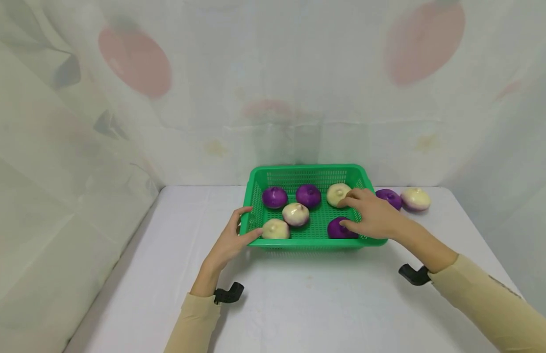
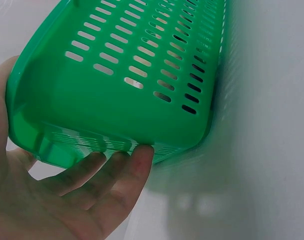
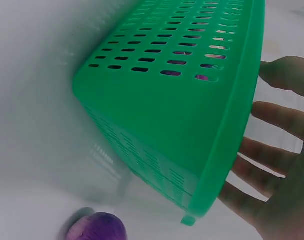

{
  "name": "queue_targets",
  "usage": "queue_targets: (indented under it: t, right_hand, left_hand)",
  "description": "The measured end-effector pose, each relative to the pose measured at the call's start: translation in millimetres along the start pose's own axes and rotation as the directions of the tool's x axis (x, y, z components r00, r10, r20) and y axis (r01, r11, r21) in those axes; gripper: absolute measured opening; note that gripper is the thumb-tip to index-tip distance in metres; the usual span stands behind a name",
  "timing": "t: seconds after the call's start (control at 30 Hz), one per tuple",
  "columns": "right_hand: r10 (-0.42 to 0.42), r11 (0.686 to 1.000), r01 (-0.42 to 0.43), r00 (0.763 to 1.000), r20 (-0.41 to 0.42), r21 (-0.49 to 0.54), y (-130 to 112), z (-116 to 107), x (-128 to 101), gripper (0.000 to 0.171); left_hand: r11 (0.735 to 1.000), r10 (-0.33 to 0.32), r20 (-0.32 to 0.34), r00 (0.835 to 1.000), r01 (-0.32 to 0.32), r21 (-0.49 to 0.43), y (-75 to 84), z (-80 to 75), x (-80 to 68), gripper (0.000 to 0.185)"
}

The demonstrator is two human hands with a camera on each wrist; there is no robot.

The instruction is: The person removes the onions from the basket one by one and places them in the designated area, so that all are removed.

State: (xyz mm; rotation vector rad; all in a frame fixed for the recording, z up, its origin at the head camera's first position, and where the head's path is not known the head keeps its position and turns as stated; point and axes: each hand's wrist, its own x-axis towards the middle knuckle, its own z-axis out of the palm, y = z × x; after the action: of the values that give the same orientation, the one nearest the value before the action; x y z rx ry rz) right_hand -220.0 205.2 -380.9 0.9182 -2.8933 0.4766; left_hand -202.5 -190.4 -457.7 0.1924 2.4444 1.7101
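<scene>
A green perforated basket (image 1: 306, 168) stands mid-table with several onions in it, both purple (image 1: 308, 195) and white (image 1: 295, 214). My left hand (image 1: 231, 240) grips the basket's near left corner, thumb over the rim and fingers curled under the wall (image 2: 117, 105). My right hand (image 1: 374, 215) reaches over the right rim with its fingers spread and holds nothing. Its fingertips are at a white onion (image 1: 336, 192) and its thumb is by a purple onion (image 1: 336, 230). In the right wrist view the straight fingers (image 3: 271, 150) show beyond the basket's rim (image 3: 231, 130).
Outside the basket on the right lie a purple onion (image 1: 389, 197) (image 3: 99, 227) and a white onion (image 1: 415, 199). A pale dotted curtain closes off the back and both sides. The white table (image 1: 299, 304) has open surface in front of the basket.
</scene>
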Motion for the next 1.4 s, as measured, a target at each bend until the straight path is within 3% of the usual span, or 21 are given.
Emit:
queue_targets:
  t: [0.27,0.8,1.1,1.4]
  right_hand:
    - [-0.04,0.996,0.046,0.997,0.065,-0.078,0,6,6,0.043]
    - [-0.017,0.999,0.025,0.979,0.205,-0.034,7,20,16,0.051]
    - [-0.097,0.995,0.091,0.97,0.224,0.036,12,31,21,0.044]
    - [-0.078,0.997,0.079,0.966,0.246,0.005,12,34,26,0.035]
  left_hand:
    - [1.0,0.005,0.006,1.0,-0.005,-0.006,1.8,-0.7,0.5,0.08]
    - [1.0,0.006,0.011,1.0,-0.006,-0.005,2.5,0.0,-0.6,0.077]
    - [1.0,0.004,0.004,1.0,-0.004,0.003,-0.1,0.8,-0.2,0.077]
    - [1.0,0.007,0.0,1.0,-0.007,0.003,-0.3,0.1,-0.2,0.077]
